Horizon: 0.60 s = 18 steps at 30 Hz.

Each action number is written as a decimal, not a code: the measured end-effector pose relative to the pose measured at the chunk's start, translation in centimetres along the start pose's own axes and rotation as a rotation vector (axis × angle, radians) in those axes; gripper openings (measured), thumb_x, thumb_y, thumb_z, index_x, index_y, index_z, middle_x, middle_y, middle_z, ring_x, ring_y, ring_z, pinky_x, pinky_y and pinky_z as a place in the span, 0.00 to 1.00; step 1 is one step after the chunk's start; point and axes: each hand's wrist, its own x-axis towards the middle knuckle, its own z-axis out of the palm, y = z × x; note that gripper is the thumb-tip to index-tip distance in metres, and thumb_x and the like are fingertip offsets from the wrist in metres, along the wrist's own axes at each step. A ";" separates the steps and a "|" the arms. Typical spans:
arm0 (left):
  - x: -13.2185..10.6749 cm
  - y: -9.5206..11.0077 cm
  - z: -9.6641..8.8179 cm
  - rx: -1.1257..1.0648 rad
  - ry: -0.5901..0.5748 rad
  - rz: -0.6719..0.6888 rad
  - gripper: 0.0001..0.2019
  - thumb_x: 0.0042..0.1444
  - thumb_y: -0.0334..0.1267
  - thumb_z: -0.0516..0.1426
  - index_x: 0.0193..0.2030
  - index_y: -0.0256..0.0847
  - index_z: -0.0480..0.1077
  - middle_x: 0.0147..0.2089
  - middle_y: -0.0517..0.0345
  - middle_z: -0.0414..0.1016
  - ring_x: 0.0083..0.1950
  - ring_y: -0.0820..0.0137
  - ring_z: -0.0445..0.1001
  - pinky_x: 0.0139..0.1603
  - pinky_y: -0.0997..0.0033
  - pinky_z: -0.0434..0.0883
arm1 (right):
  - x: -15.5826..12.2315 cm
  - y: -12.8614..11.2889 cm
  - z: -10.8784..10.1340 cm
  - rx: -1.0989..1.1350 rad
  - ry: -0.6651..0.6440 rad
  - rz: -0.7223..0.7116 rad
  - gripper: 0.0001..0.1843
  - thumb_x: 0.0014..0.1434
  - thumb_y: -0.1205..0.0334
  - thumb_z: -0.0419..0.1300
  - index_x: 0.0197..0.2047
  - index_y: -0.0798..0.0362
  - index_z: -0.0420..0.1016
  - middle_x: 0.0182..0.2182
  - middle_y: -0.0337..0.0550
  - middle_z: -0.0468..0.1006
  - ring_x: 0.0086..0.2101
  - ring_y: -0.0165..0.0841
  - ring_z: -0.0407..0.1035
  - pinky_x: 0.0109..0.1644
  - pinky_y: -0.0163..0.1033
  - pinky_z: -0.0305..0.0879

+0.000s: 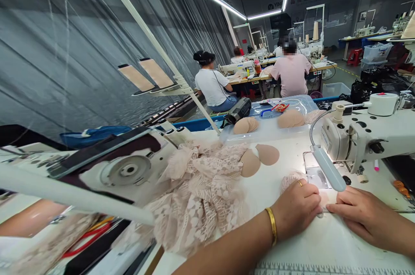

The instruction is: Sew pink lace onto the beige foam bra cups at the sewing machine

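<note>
My left hand (297,206), with a gold bangle at the wrist, is closed on a small pale pink lace piece (292,178) on the sewing machine's bed. Part of the lace shows behind my knuckles, and more pale cloth lies between my two hands. My right hand (366,216) is to the right with its fingers bent together, its fingertips at the edge of that cloth. Just above them is the sewing machine (340,134), its needle area partly hidden behind a grey lamp head (329,169) on a bendy neck.
A heap of beige lace (207,197) lies left of my hands, beside two beige oval pads (250,163). Stacked pads (245,125) and a clear plastic lid (304,106) are behind. A thread stand (181,84) rises at left. Co-workers sit at machines ahead.
</note>
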 end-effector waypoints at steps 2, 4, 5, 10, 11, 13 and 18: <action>0.1 0.0 0.0 -0.009 -0.003 0.010 0.09 0.73 0.35 0.54 0.40 0.38 0.71 0.45 0.50 0.80 0.44 0.66 0.75 0.52 0.64 0.70 | 0.0 0.0 0.0 -0.001 0.015 -0.008 0.16 0.75 0.69 0.49 0.57 0.48 0.74 0.36 0.43 0.73 0.36 0.38 0.66 0.37 0.41 0.63; 0.1 -0.1 0.0 -0.021 -0.003 0.018 0.10 0.74 0.35 0.52 0.42 0.37 0.72 0.46 0.50 0.81 0.45 0.66 0.75 0.52 0.63 0.70 | -0.1 0.1 0.0 0.005 0.021 -0.009 0.17 0.74 0.69 0.49 0.58 0.47 0.74 0.36 0.43 0.74 0.35 0.38 0.67 0.36 0.41 0.63; 0.1 -0.1 0.0 -0.025 -0.003 0.020 0.10 0.74 0.35 0.52 0.43 0.37 0.72 0.46 0.50 0.81 0.45 0.66 0.76 0.52 0.63 0.70 | -0.2 0.2 0.0 0.010 0.021 -0.007 0.17 0.74 0.70 0.49 0.58 0.47 0.74 0.36 0.43 0.74 0.35 0.38 0.67 0.36 0.41 0.63; 0.1 -0.1 0.3 -0.022 0.000 0.026 0.10 0.74 0.35 0.52 0.45 0.36 0.73 0.48 0.48 0.81 0.46 0.65 0.76 0.52 0.63 0.70 | -0.4 0.4 0.3 0.050 0.039 0.032 0.17 0.75 0.68 0.50 0.58 0.46 0.74 0.37 0.42 0.76 0.36 0.37 0.69 0.38 0.42 0.66; 0.1 -0.1 0.3 -0.021 0.001 0.021 0.10 0.74 0.36 0.52 0.44 0.37 0.73 0.48 0.48 0.81 0.46 0.65 0.76 0.52 0.63 0.70 | -0.4 0.4 0.4 0.062 0.057 0.036 0.16 0.75 0.67 0.51 0.59 0.45 0.74 0.38 0.42 0.78 0.37 0.38 0.71 0.39 0.42 0.67; 0.1 -0.1 0.4 -0.017 0.004 0.012 0.11 0.74 0.36 0.52 0.43 0.37 0.73 0.48 0.48 0.81 0.46 0.65 0.76 0.52 0.63 0.70 | -0.3 0.5 0.6 0.077 0.114 0.050 0.16 0.74 0.65 0.53 0.60 0.44 0.74 0.42 0.44 0.80 0.40 0.38 0.73 0.41 0.42 0.70; 0.8 -0.5 0.5 0.028 -0.004 0.055 0.12 0.74 0.35 0.51 0.41 0.36 0.73 0.42 0.51 0.80 0.41 0.66 0.75 0.49 0.64 0.68 | -0.2 0.9 1.2 0.054 0.214 0.102 0.16 0.73 0.64 0.55 0.59 0.43 0.77 0.45 0.45 0.83 0.43 0.41 0.76 0.44 0.44 0.73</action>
